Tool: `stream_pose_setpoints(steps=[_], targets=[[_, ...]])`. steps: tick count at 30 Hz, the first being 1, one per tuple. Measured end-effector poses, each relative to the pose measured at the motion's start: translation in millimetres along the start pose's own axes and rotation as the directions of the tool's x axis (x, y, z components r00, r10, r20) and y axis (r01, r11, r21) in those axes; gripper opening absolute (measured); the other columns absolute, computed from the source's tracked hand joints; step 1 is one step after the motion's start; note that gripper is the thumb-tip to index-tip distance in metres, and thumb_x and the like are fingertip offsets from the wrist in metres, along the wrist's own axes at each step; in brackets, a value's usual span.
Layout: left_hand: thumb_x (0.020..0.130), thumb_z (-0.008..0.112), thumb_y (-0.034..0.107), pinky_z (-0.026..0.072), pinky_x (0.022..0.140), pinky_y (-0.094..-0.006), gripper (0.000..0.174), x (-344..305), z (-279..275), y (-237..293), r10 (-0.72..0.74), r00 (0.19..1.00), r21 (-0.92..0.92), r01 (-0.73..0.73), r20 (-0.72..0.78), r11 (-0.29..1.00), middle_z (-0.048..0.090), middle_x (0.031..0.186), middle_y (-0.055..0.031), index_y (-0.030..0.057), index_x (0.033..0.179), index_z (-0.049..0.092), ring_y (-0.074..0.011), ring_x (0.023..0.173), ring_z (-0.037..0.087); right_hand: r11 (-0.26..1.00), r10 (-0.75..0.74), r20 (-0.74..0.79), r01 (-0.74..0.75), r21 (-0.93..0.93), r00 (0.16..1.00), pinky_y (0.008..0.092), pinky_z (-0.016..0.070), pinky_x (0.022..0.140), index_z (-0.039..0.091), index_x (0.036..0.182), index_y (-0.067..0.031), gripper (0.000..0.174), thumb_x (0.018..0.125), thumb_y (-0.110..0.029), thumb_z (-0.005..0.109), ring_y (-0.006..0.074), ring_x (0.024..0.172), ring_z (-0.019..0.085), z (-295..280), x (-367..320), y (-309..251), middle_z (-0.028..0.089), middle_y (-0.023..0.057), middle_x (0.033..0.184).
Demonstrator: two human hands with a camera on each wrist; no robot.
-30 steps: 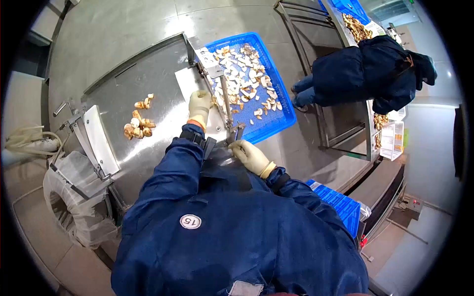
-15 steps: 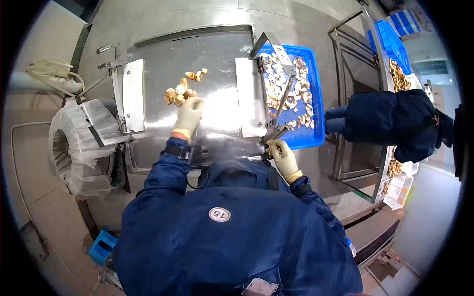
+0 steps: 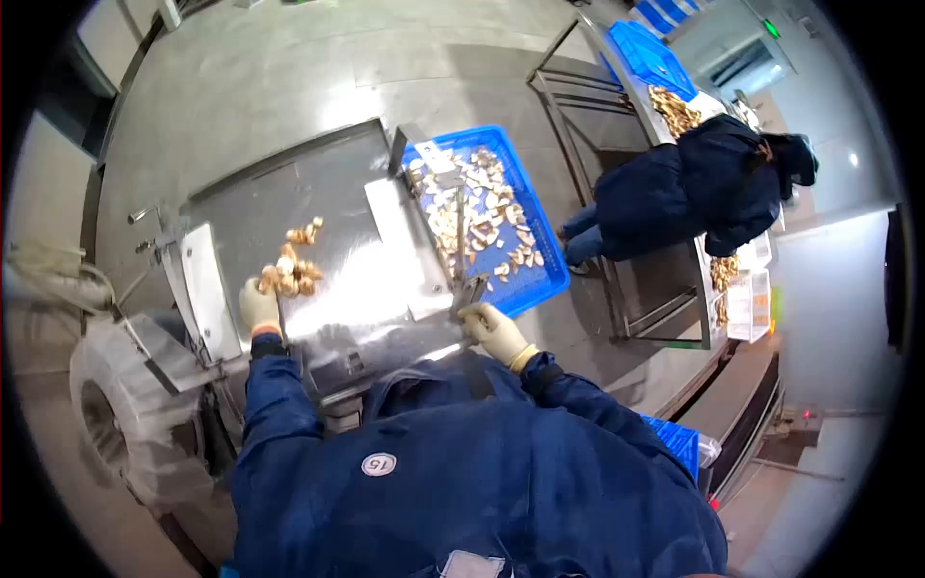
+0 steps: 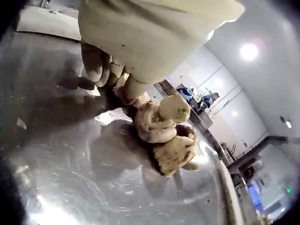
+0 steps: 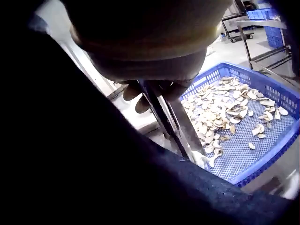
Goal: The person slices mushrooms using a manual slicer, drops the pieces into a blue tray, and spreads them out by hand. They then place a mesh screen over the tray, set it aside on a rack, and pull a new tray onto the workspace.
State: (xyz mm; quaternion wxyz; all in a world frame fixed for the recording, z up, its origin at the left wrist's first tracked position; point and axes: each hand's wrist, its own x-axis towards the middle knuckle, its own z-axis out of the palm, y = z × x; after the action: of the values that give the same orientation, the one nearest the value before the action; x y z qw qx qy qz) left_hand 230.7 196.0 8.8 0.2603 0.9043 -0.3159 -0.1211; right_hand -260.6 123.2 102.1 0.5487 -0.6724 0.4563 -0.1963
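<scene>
In the head view my gloved left hand point(image 3: 258, 306) is at the near left end of a small pile of mushrooms point(image 3: 289, 275) on the steel table point(image 3: 337, 212). The left wrist view shows its thumb and fingers around a mushroom piece point(image 4: 123, 85) at the pile's edge, partly hidden by the glove. Thick mushroom pieces point(image 4: 173, 152) lie beside it on the shiny steel. My gloved right hand point(image 3: 496, 332) grips the handle of a hinged cutter point(image 3: 461, 226) at the table's right side. Its fingers curl round the metal handle point(image 5: 159, 110) in the right wrist view.
A blue basket point(image 3: 557, 275) with many mushroom slices stands beyond the cutter. A white board point(image 3: 400, 241) runs alongside the cutter; a second white board point(image 3: 207, 289) lines the left edge. Another person point(image 3: 674, 197) works at a table on the right.
My left hand has moved left from the white board beside the cutter, across the table to the mushroom pile. The right hand stays on the cutter's handle. The head view has shifted.
</scene>
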Motion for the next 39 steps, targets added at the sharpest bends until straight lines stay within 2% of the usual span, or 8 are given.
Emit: stream_pose_setpoints(steps=[9, 11, 13, 15, 19, 26, 29, 39], targets=[[0.095, 0.072, 0.017, 0.0528, 0.071, -0.026, 0.018, -30.6, -32.7, 77.7, 0.014, 0.987, -0.583, 0.081, 0.157, 0.809, 0.07, 0.092, -0.0035, 0.003, 0.107, 0.07, -0.0119, 0.08, 0.064, 0.992, 0.101, -0.041, -0.104, -0.065, 0.994, 0.0346, 0.0544, 0.086, 0.068, 0.117, -0.0024, 0.022, 0.102, -0.018, 0.061, 0.0257, 0.095, 0.07, 0.6, 0.4, -19.2, 0.074, 0.0139, 0.105], [0.096, 0.072, 0.019, 0.0519, 0.066, -0.0257, 0.02, -20.5, 44.8, 63.7, 0.272, 0.957, -0.452, -0.201, 0.097, 0.869, 0.068, 0.089, -0.0036, 0.0022, 0.106, 0.069, -0.0129, 0.074, 0.064, 0.992, 0.104, -0.03, -0.106, -0.072, 0.994, 0.0351, 0.0544, 0.086, 0.068, 0.117, -0.0023, 0.023, 0.102, -0.019, 0.061, 0.0261, 0.094, 0.07, -0.7, -0.5, -27.4, 0.074, 0.0142, 0.104], [0.091, 0.074, 0.029, 0.053, 0.066, -0.0325, 0.03, -60.9, 19.8, 161.8, 0.164, 0.857, -0.657, 0.237, 0.489, 0.716, 0.071, 0.083, -0.0072, 0.0038, 0.106, 0.069, -0.0171, 0.069, 0.065, 0.993, 0.114, -0.021, -0.115, -0.042, 0.993, 0.0351, 0.0542, 0.083, 0.068, 0.116, -0.0029, 0.022, 0.103, -0.019, 0.06, 0.0247, 0.091, 0.069, 0.2, 1.8, -18.8, 0.073, 0.0136, 0.102], [0.089, 0.076, 0.03, 0.0549, 0.069, -0.0344, 0.031, -61.8, 71.4, 182.7, 0.208, 0.815, -0.527, 0.135, 0.54, 0.839, 0.074, 0.085, -0.0115, 0.0043, 0.106, 0.07, -0.0214, 0.074, 0.07, 0.988, 0.115, -0.007, -0.115, -0.102, 0.993, 0.035, 0.0541, 0.082, 0.068, 0.116, -0.0033, 0.023, 0.104, -0.02, 0.058, 0.0247, 0.09, 0.069, -3.9, 0.4, -27.6, 0.073, 0.0133, 0.1], [0.09, 0.07, 0.041, 0.0553, 0.081, -0.0418, 0.031, -69.8, 114.9, 237.0, 0.429, 0.824, -0.327, -0.317, 0.37, 0.89, 0.075, 0.098, -0.0149, 0.0151, 0.106, 0.074, -0.0344, 0.093, 0.072, 0.995, 0.07, -0.012, -0.071, -0.064, 0.997, 0.0347, 0.0539, 0.083, 0.068, 0.118, -0.0037, 0.024, 0.104, -0.021, 0.059, 0.0243, 0.091, 0.069, -2.5, 2.1, -28.3, 0.073, 0.0126, 0.099], [0.09, 0.069, 0.044, 0.0536, 0.088, -0.0454, 0.042, -63.8, 136.9, 255.5, 0.335, 0.857, -0.333, -0.207, 0.392, 0.92, 0.074, 0.102, -0.0205, 0.0066, 0.109, 0.07, -0.0408, 0.1, 0.07, 0.998, -0.02, -0.082, 0.016, -0.059, 0.996, 0.0378, 0.0536, 0.088, 0.068, 0.114, -0.0039, 0.021, 0.101, -0.019, 0.062, 0.033, 0.098, 0.068, -10.9, -0.5, -47.7, 0.07, 0.0159, 0.109], [0.092, 0.073, 0.031, 0.0559, 0.079, -0.0363, 0.027, -66.3, 137.0, 258.5, 0.216, 0.867, -0.364, -0.043, 0.449, 0.931, 0.078, 0.095, -0.0132, 0.0065, 0.104, 0.072, -0.0274, 0.087, 0.075, 0.982, 0.132, -0.028, -0.126, 0.141, 0.991, 0.0282, 0.056, 0.081, 0.065, 0.119, -0.0018, 0.022, 0.102, -0.014, 0.063, 0.0126, 0.089, 0.069, -11.4, 1.3, -52.0, 0.071, 0.0083, 0.106], [0.094, 0.073, 0.014, 0.0542, 0.058, -0.028, 0.018, -64.2, 160.0, 250.0, 0.093, 0.838, -0.542, 0.258, 0.537, 0.8, 0.077, 0.084, -0.0118, -0.0025, 0.102, 0.071, -0.0129, 0.065, 0.071, 0.898, 0.195, -0.028, -0.167, 0.406, 0.98, 0.0217, 0.0475, 0.064, 0.062, 0.117, -0.0021, 0.025, 0.11, -0.024, 0.053, 0.0064, 0.07, 0.055, -29.2, 24.4, -124.7, 0.065, 0.0027, 0.091]])
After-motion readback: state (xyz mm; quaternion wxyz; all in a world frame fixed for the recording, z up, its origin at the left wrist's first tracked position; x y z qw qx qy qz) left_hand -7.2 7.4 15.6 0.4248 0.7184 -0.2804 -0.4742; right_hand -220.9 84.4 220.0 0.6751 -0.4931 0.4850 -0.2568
